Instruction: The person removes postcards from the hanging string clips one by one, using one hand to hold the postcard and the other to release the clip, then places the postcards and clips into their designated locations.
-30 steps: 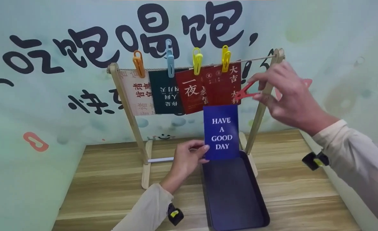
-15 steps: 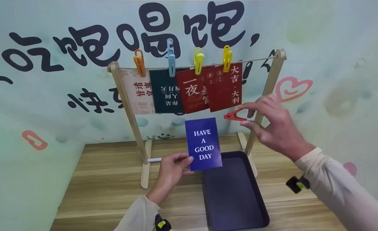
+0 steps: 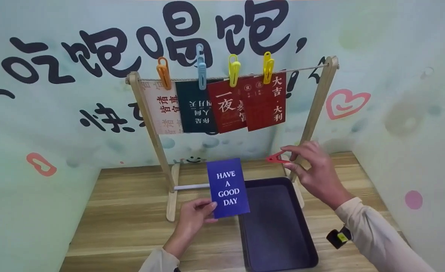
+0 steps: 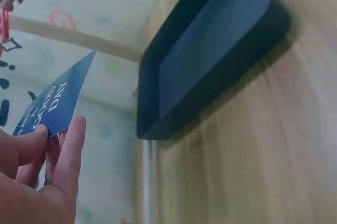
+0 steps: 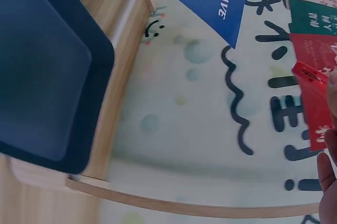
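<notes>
My left hand pinches the lower left corner of a blue card printed "HAVE A GOOD DAY", held up beside the tray's far left corner. In the left wrist view the thumb lies on the card's printed face. Between thumb and fingertips, my right hand pinches a red clothespin, its tip pointing left toward the card. Above both hands a cord carries several hanging cards, among them a dark green card and a red card. A yellow clothespin clips the rightmost red one.
A wooden frame holds the cord, with a white rod low between its feet. Before it, a dark tray lies on the wooden table. Orange and light blue clothespins sit further left on the cord.
Both hands have come down away from the cord. The blue card has moved down and left with the left hand; the red clothespin has dropped lower in the right hand.
</notes>
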Tool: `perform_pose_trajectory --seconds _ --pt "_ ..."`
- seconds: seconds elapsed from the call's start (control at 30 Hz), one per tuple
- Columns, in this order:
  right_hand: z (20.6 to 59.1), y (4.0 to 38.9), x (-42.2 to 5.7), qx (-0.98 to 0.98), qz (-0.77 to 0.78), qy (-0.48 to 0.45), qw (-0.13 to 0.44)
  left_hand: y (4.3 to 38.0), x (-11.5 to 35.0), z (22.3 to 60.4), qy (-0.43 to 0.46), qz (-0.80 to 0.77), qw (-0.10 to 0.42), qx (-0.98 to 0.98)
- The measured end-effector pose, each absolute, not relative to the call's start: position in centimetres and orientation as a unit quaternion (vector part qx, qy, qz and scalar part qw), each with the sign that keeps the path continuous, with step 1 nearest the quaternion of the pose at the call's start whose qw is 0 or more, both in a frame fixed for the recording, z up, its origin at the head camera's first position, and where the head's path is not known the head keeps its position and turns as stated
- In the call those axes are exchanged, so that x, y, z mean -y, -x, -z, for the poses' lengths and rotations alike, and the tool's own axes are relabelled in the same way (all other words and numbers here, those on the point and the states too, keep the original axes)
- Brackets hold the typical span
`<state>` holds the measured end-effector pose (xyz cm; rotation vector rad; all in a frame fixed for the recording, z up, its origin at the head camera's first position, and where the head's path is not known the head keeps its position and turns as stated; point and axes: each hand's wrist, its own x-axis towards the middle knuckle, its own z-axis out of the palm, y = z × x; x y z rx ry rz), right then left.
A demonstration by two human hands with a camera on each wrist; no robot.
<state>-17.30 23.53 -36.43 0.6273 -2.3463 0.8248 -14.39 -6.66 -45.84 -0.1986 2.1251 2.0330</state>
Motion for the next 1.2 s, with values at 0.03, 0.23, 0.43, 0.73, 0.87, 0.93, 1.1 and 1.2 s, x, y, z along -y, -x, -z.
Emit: perform_pose_trajectory --seconds 0.03,0.23,0.43,0.73,0.87,0.93,1.1,1.2 --pt "37.1 17.3 -23.5 0.878 -0.32 -0.224 0.278 14.2 6.9 46.3 0.068 -0.686 0.1 -0.717" --pt "40.9 17.3 -23.2 0.877 -0.382 -0.156 0.246 13.3 8.3 49.1 0.082 -0.695 0.121 -0.704" --pt "43.9 17.3 -22.7 0.888 -0.386 -0.122 0.217 12.7 9.1 51.1 0.101 -0.704 0.124 -0.692" --pt "47.9 17.6 -21.7 0.903 -0.385 -0.09 0.167 12.1 9.9 53.4 0.114 -0.689 0.136 -0.703" --pt "49.4 17.7 -21.7 0.916 -0.369 -0.073 0.138 11.8 10.3 54.2 0.124 -0.67 0.145 -0.717" --pt "50.1 17.7 -21.9 0.922 -0.361 -0.066 0.119 11.7 10.5 54.5 0.125 -0.665 0.146 -0.722" --pt "51.7 18.2 -22.5 0.931 -0.351 -0.058 0.085 11.7 10.5 55.3 0.117 -0.666 0.142 -0.723" --pt "52.6 18.8 -22.7 0.933 -0.346 -0.06 0.075 11.7 10.5 55.8 0.113 -0.659 0.136 -0.731"
